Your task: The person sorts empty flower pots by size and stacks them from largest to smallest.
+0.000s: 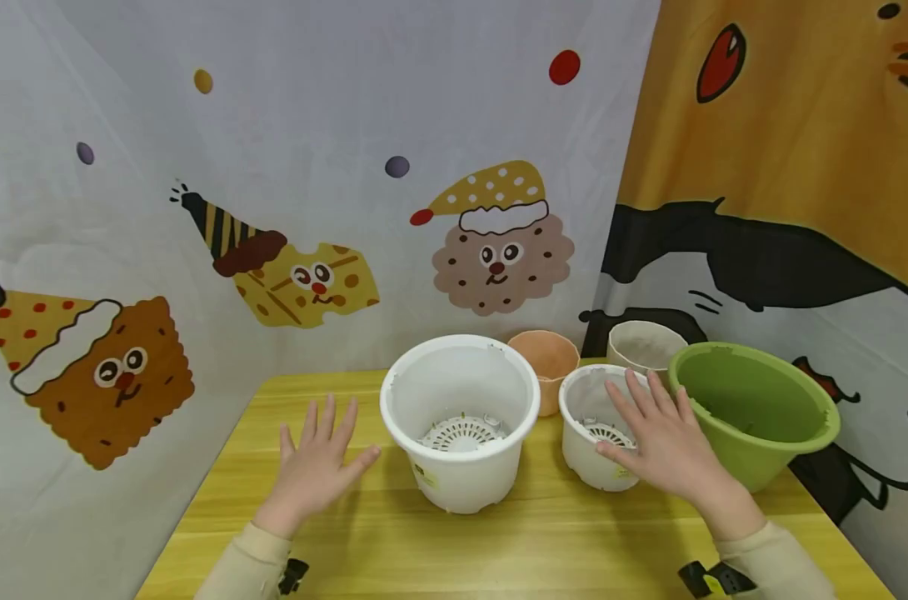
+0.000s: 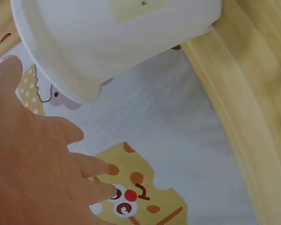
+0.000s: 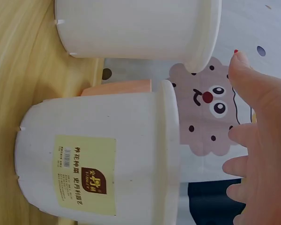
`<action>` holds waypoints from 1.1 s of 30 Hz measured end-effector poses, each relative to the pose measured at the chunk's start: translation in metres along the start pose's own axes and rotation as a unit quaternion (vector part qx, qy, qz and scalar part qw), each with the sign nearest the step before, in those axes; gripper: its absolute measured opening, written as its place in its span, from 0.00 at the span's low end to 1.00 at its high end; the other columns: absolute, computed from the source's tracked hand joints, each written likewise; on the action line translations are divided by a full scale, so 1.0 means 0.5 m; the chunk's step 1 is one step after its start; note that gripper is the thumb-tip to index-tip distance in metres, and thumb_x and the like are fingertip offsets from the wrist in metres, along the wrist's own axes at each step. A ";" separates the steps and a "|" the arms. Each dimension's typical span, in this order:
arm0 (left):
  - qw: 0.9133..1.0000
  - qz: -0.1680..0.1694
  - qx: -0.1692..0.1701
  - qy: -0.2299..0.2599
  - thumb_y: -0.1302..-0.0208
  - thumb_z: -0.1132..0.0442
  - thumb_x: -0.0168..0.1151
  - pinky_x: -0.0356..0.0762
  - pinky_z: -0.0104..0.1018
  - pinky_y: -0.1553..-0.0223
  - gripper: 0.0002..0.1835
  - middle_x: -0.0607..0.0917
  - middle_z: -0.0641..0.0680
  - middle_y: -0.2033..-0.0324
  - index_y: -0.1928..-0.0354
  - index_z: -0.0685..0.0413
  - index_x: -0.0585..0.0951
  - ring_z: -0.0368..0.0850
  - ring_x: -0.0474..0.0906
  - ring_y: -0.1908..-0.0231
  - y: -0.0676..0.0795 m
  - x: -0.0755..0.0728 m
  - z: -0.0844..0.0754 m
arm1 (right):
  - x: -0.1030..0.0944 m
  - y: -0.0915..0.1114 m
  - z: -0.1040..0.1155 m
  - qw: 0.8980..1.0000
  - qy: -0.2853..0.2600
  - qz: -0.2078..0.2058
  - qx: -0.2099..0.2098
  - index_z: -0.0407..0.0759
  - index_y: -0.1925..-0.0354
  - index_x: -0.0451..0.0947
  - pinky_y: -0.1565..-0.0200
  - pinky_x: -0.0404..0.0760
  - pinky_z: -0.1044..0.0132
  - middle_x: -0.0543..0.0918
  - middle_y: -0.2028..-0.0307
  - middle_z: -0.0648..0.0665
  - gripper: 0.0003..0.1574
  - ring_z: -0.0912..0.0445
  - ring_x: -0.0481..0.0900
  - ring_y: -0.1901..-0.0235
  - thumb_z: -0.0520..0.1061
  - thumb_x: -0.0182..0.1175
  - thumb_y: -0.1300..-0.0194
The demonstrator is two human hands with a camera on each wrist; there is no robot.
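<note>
A large white plastic flowerpot (image 1: 465,487) with a slotted bottom stands upright mid-table. Left of it is my left hand (image 1: 315,471), fingers straight and spread, holding nothing; in the left wrist view the fingers (image 2: 91,166) are apart from the pot's side. My right hand (image 1: 671,446), also spread and holding nothing, overlaps the smaller white flowerpot (image 1: 585,454) in the head view. A yellow label (image 3: 84,173) on that smaller pot shows in the right wrist view. Beside the right hand stands a wide green flowerpot (image 1: 761,458).
Behind the white pots stand a small orange pot (image 1: 547,392) and a cream pot (image 1: 645,346). The yellow wood-grain table (image 1: 394,550) meets a cloth backdrop (image 1: 311,125) printed with cartoon snacks. Another cartoon cloth (image 1: 799,150) hangs at the right.
</note>
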State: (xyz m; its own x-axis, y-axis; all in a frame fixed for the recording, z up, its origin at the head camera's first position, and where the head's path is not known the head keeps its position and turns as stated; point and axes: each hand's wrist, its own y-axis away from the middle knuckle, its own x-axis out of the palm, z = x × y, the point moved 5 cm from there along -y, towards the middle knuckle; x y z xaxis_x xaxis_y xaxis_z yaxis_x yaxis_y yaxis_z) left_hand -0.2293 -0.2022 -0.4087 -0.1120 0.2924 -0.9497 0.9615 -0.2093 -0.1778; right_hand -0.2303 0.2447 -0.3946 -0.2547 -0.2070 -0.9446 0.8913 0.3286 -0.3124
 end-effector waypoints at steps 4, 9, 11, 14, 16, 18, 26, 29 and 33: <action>1.000 -0.008 0.003 0.004 0.30 0.32 0.45 0.29 0.80 0.38 0.47 0.47 0.69 0.26 0.23 0.58 0.53 0.72 0.38 0.28 -0.010 -0.016 -0.005 | -0.014 -0.003 -0.002 1.000 -0.001 -0.027 -0.007 0.40 0.25 0.58 0.31 0.31 0.31 0.56 0.28 0.28 0.56 0.33 0.43 0.27 0.70 0.60 0.37; 1.000 -0.017 0.007 0.018 0.29 0.33 0.46 0.36 0.79 0.37 0.47 0.50 0.70 0.26 0.23 0.61 0.53 0.72 0.42 0.28 -0.017 -0.025 -0.009 | -0.022 -0.003 -0.007 0.998 -0.005 -0.053 -0.013 0.40 0.26 0.60 0.31 0.35 0.30 0.59 0.29 0.28 0.54 0.32 0.49 0.28 0.69 0.62 0.37; 0.999 -0.026 0.013 0.023 0.29 0.34 0.47 0.41 0.78 0.36 0.47 0.52 0.71 0.27 0.23 0.62 0.53 0.72 0.45 0.28 -0.019 -0.027 -0.012 | -0.024 -0.002 -0.009 0.998 -0.006 -0.058 -0.012 0.39 0.26 0.61 0.31 0.36 0.30 0.59 0.29 0.28 0.54 0.31 0.50 0.29 0.68 0.62 0.37; 0.998 -0.039 0.021 0.037 0.28 0.35 0.49 0.45 0.75 0.35 0.46 0.54 0.71 0.27 0.24 0.65 0.53 0.70 0.48 0.28 -0.022 -0.029 -0.016 | -0.024 0.001 -0.012 0.998 -0.011 -0.065 -0.010 0.38 0.27 0.62 0.31 0.37 0.30 0.60 0.29 0.28 0.54 0.32 0.51 0.29 0.68 0.63 0.38; 0.998 -0.047 0.025 0.046 0.28 0.36 0.49 0.47 0.73 0.34 0.46 0.55 0.70 0.27 0.24 0.66 0.54 0.69 0.49 0.28 -0.026 -0.029 -0.019 | -0.025 0.002 -0.013 0.998 -0.014 -0.069 -0.009 0.38 0.28 0.63 0.31 0.38 0.30 0.61 0.30 0.28 0.54 0.32 0.51 0.29 0.68 0.64 0.39; 0.996 -0.056 0.026 0.057 0.28 0.36 0.49 0.48 0.73 0.34 0.46 0.56 0.70 0.28 0.25 0.66 0.54 0.69 0.51 0.29 -0.030 -0.031 -0.022 | -0.027 0.003 -0.014 0.997 -0.016 -0.076 -0.009 0.37 0.29 0.64 0.31 0.40 0.30 0.62 0.30 0.28 0.54 0.31 0.53 0.30 0.68 0.65 0.40; 0.987 -0.061 -0.004 0.151 0.28 0.35 0.48 0.54 0.65 0.32 0.46 0.59 0.68 0.28 0.25 0.67 0.56 0.68 0.55 0.30 -0.049 -0.034 -0.026 | -0.039 0.007 -0.021 0.994 -0.031 -0.104 0.005 0.34 0.32 0.68 0.27 0.44 0.40 0.68 0.34 0.28 0.53 0.33 0.59 0.32 0.65 0.69 0.43; 0.980 -0.051 -0.025 0.193 0.28 0.34 0.48 0.54 0.63 0.31 0.46 0.59 0.68 0.28 0.25 0.67 0.56 0.67 0.55 0.30 -0.057 -0.032 -0.025 | -0.042 0.009 -0.026 0.993 -0.035 -0.115 0.010 0.33 0.32 0.68 0.26 0.44 0.44 0.70 0.36 0.28 0.52 0.33 0.61 0.33 0.63 0.70 0.43; 0.968 -0.039 -0.047 0.245 0.28 0.35 0.48 0.58 0.63 0.32 0.45 0.63 0.67 0.30 0.25 0.65 0.57 0.66 0.59 0.31 -0.065 -0.029 -0.024 | -0.049 0.012 -0.032 0.992 -0.039 -0.119 0.014 0.33 0.32 0.68 0.26 0.44 0.47 0.71 0.36 0.29 0.51 0.33 0.63 0.34 0.62 0.70 0.42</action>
State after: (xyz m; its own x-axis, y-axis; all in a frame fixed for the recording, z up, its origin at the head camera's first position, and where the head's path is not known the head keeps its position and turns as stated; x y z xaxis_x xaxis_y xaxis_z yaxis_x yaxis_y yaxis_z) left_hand -0.2560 -0.1883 -0.3863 -0.0741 0.7153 -0.6949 0.9761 -0.0906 -0.1974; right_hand -0.2247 0.2663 -0.3751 -0.4306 -0.3477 -0.8329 0.8194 0.2364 -0.5223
